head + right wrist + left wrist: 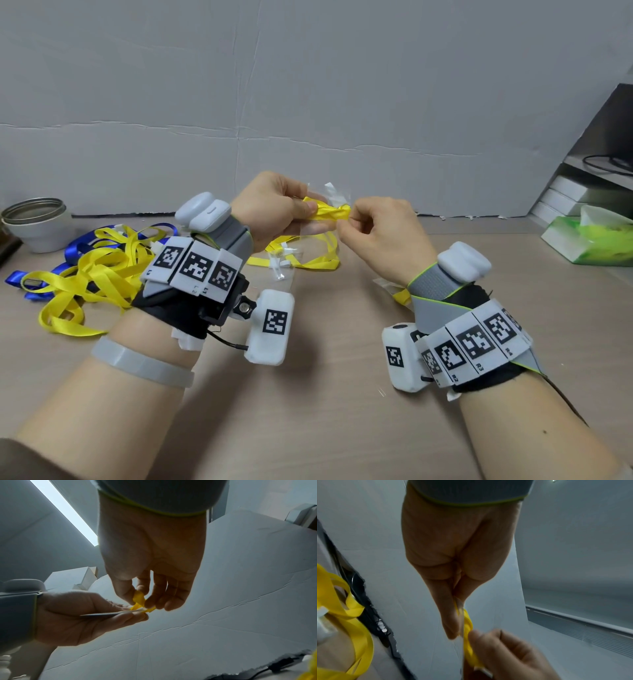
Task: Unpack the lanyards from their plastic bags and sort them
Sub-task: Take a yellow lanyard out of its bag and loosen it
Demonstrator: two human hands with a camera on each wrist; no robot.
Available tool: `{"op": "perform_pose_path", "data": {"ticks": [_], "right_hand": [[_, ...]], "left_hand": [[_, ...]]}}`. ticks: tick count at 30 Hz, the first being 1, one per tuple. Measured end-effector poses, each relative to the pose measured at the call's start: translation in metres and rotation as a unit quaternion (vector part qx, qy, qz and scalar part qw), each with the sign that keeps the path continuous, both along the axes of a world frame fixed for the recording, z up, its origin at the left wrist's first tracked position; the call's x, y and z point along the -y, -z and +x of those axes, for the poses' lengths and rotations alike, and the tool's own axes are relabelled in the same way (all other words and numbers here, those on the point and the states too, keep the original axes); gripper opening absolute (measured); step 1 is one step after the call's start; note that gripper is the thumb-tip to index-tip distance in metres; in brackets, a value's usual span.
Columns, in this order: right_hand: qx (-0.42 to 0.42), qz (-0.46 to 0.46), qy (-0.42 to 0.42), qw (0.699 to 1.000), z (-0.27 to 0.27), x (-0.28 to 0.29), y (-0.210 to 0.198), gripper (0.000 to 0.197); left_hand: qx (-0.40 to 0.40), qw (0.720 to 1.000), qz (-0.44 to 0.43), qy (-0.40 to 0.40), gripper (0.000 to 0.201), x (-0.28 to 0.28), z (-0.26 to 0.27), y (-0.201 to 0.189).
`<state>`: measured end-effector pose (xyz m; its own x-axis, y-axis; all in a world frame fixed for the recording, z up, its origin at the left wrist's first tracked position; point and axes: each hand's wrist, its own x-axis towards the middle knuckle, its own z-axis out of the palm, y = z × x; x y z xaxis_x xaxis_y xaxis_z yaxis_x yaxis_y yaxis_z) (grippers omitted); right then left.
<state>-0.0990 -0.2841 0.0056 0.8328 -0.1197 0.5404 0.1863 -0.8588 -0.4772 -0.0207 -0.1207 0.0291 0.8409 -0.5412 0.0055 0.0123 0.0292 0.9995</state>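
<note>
Both hands are raised above the table. My left hand point(274, 205) pinches a clear plastic bag point(330, 193) together with the folded yellow lanyard point(330, 210) sticking out of it. My right hand point(376, 226) pinches the lanyard's point(139, 600) free end between thumb and fingertips, right beside the left thumb. In the left wrist view the yellow lanyard point(468, 628) runs from my left fingers down to the right hand point(510, 654). A yellow loop point(308, 255) of a lanyard lies on the table under the hands.
A tangled pile of yellow and blue lanyards point(92, 267) lies at the left. A metal-rimmed white cup point(37, 222) stands at the far left. A green tissue box point(592, 240) sits at the right, white boxes point(565, 195) behind it. A grey board point(308, 102) closes the back.
</note>
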Motion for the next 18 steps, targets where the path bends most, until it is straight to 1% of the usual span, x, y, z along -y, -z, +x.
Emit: {"op": "perform_pose_path", "data": {"ticks": [3,5,7,10,13,18], "right_hand": [[0.045,0.019,0.004,0.999,0.002,-0.002,0.000,0.015],[0.052,0.030,0.006,0.998,0.002,-0.003,-0.001,0.004],[0.040,0.033,0.010,0.999,0.002,-0.002,-0.002,0.002],[0.018,0.032,0.022,0.999,0.001,0.003,-0.003,0.007],[-0.012,0.048,0.031,0.998,0.000,0.011,-0.006,0.010],[-0.040,0.062,0.041,0.996,0.000,0.016,-0.005,0.008]], "left_hand": [[0.017,0.999,-0.010,-0.041,0.015,0.011,-0.003,0.005],[0.018,0.998,-0.024,-0.053,0.015,0.018,-0.006,0.008],[0.016,0.997,-0.042,-0.066,0.016,0.021,-0.006,0.010],[0.002,0.993,-0.065,-0.098,0.017,0.016,-0.002,0.010],[-0.022,0.991,-0.077,-0.103,0.018,0.009,0.001,0.008],[0.008,0.994,-0.062,-0.088,0.018,0.011,0.000,0.009]]}}
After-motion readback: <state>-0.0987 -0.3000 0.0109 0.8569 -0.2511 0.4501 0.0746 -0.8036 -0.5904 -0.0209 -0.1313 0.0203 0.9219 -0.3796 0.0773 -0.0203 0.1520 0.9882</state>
